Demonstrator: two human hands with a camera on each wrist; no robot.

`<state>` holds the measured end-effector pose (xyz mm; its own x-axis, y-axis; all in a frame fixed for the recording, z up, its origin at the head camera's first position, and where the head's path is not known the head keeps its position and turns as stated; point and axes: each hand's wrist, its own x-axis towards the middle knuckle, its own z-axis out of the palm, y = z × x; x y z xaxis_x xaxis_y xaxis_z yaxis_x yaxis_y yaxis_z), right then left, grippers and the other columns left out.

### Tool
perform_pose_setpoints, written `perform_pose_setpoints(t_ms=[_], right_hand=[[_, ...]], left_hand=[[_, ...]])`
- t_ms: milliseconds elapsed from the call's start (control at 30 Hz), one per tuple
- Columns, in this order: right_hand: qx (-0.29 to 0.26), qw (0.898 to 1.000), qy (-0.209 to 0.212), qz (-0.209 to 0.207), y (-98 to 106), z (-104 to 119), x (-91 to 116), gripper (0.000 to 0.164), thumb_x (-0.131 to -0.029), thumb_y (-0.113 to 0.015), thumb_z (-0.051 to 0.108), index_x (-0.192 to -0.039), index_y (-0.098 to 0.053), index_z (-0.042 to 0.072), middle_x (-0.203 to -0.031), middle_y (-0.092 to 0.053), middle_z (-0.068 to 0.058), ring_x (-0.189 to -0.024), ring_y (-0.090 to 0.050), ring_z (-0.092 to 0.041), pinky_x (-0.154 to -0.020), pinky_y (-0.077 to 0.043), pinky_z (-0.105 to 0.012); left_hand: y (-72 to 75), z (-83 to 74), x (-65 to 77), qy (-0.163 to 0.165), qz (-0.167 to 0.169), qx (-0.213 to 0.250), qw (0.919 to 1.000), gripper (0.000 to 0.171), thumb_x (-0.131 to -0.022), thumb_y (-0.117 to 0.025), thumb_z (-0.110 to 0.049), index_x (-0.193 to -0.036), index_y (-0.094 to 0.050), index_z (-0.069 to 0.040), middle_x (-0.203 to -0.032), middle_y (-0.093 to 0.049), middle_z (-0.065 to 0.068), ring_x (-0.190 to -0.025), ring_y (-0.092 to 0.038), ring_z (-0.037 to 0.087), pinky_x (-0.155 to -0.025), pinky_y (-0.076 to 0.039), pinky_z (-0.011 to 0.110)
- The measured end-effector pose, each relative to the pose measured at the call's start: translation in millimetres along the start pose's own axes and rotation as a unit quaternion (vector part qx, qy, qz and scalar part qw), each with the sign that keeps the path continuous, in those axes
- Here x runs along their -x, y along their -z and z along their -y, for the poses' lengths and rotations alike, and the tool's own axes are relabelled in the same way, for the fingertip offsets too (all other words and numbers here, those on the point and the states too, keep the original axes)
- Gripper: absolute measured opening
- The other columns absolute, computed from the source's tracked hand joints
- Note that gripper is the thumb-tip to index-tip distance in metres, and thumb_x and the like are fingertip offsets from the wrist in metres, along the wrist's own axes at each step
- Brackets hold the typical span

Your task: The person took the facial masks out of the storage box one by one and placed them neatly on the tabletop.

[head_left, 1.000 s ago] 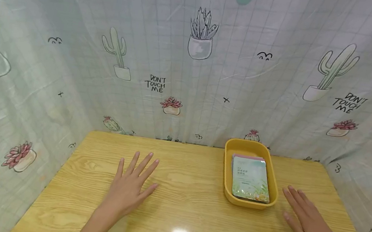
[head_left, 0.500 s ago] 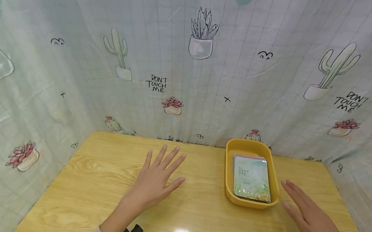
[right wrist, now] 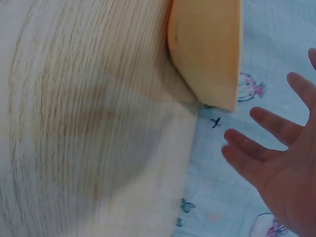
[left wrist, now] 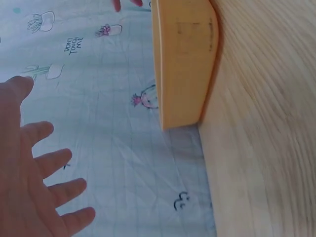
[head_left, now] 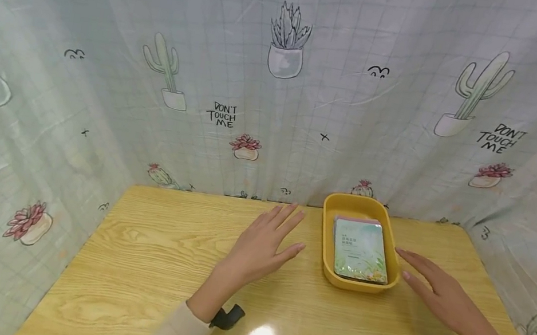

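Observation:
A yellow plastic tray stands on the table at the back right. Inside it lies a small stack of flat printed packets, the top one pale green with flowers and small lettering. To the tray's left my left hand hovers over the table, fingers spread and holding nothing. On the other side my right hand is close to the tray's right wall, its fingers extended and nothing in them. Both wrist views show a gap between the hand and the tray's outer wall.
The wood-grain table ends against a hanging curtain printed with cactus drawings, which encloses the back and both sides. Black straps with camera mounts sit at the wrists.
My left hand has moved right across the table towards the tray. The right hand has shifted slightly left, nearer to the tray. Tray and packets stay in place on the table.

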<state>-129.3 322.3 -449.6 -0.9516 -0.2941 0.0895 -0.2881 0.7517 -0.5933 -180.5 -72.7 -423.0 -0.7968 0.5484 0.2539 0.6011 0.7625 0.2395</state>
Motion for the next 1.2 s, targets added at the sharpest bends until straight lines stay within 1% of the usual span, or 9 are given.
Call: perform_pose_setpoints(t_ms=[200,300,467,633,700,900,1033,1100,1200], right_hand=[[-0.054,0.998,-0.001,0.014,-4,-26,-17,0.058,-0.109,-0.052,0.028,-0.161,-0.031,0.015,-0.156,-0.036,-0.026,-0.128,-0.052,-0.051,-0.093,-0.054,-0.056],[-0.093,0.995,-0.017,0.033,-5,-37,-27,0.062,-0.108,-0.053,0.029,-0.163,-0.026,0.018,-0.157,-0.034,-0.026,-0.128,-0.052,-0.052,-0.094,-0.055,-0.045],[-0.156,0.984,-0.045,0.070,-8,-53,-40,0.065,-0.108,-0.053,0.033,-0.164,-0.022,0.021,-0.161,-0.029,-0.024,-0.137,-0.043,-0.050,-0.098,-0.053,-0.042],[-0.193,0.976,-0.048,0.082,-14,-66,-48,0.061,-0.108,-0.054,0.031,-0.162,-0.029,0.018,-0.165,-0.025,-0.018,-0.132,-0.051,-0.011,-0.093,-0.051,-0.021],[-0.204,0.974,-0.048,0.088,-16,-70,-49,0.061,-0.107,-0.055,0.030,-0.162,-0.030,0.017,-0.165,-0.024,-0.019,-0.129,-0.049,-0.004,-0.091,-0.051,-0.019],[-0.213,0.971,-0.048,0.095,-18,-77,-49,0.065,-0.106,-0.058,0.029,-0.162,-0.028,0.016,-0.165,-0.023,-0.023,-0.140,-0.041,-0.036,-0.091,-0.049,-0.018],[-0.231,0.967,-0.047,0.095,-19,-80,-51,0.065,-0.106,-0.059,0.028,-0.162,-0.029,0.017,-0.165,-0.023,-0.021,-0.133,-0.045,-0.004,-0.094,-0.047,-0.015],[-0.239,0.965,-0.051,0.097,-19,-81,-53,0.064,-0.105,-0.059,0.028,-0.162,-0.029,0.018,-0.165,-0.023,-0.020,-0.129,-0.043,0.005,-0.094,-0.047,-0.015],[-0.239,0.964,-0.056,0.099,-20,-81,-55,0.064,-0.106,-0.058,0.029,-0.162,-0.029,0.019,-0.165,-0.024,-0.020,-0.138,-0.042,-0.012,-0.093,-0.047,-0.015]], left_hand=[[-6.5,-12.5,-27.7,-0.048,-0.004,0.026,0.9985,0.066,-0.107,-0.038,-0.056,-0.164,-0.021,-0.028,-0.168,-0.025,0.001,-0.152,-0.027,0.027,-0.122,-0.028,0.046],[-5.0,-17.6,-39.3,-0.052,-0.001,0.051,0.9973,0.066,-0.107,-0.038,-0.058,-0.164,-0.018,-0.031,-0.167,-0.025,-0.001,-0.152,-0.029,0.024,-0.122,-0.029,0.043],[-5.8,-25.6,-53.5,-0.046,0.013,0.100,0.9939,0.066,-0.105,-0.035,-0.063,-0.163,-0.017,-0.037,-0.167,-0.026,-0.007,-0.152,-0.027,0.016,-0.119,-0.034,0.045],[-3.9,-34.3,-65.7,-0.040,0.021,0.136,0.9896,0.067,-0.104,-0.037,-0.064,-0.162,-0.024,-0.034,-0.165,-0.029,-0.009,-0.151,-0.030,0.017,-0.117,-0.036,0.049],[-2.8,-37.0,-72.0,-0.040,0.026,0.148,0.9878,0.066,-0.104,-0.037,-0.064,-0.162,-0.027,-0.032,-0.164,-0.032,-0.009,-0.150,-0.031,0.016,-0.118,-0.036,0.047],[-7.0,-40.0,-100.0,-0.068,0.043,0.189,0.9787,0.061,-0.106,-0.041,-0.057,-0.156,-0.042,-0.022,-0.157,-0.044,-0.007,-0.146,-0.038,0.011,-0.119,-0.031,0.030],[-13.0,-38.2,-121.4,-0.066,0.063,0.228,0.9694,0.054,-0.105,-0.051,-0.050,-0.151,-0.051,-0.023,-0.151,-0.053,-0.007,-0.139,-0.047,0.012,-0.115,-0.038,0.028],[-16.6,-37.2,-132.6,-0.054,0.080,0.247,0.9642,0.052,-0.103,-0.056,-0.049,-0.149,-0.054,-0.025,-0.148,-0.055,-0.008,-0.134,-0.053,0.014,-0.110,-0.043,0.028],[-25.0,-35.6,-150.8,-0.040,0.114,0.269,0.9556,0.051,-0.101,-0.062,-0.046,-0.147,-0.056,-0.027,-0.145,-0.059,-0.006,-0.128,-0.058,0.017,-0.106,-0.047,0.028]])
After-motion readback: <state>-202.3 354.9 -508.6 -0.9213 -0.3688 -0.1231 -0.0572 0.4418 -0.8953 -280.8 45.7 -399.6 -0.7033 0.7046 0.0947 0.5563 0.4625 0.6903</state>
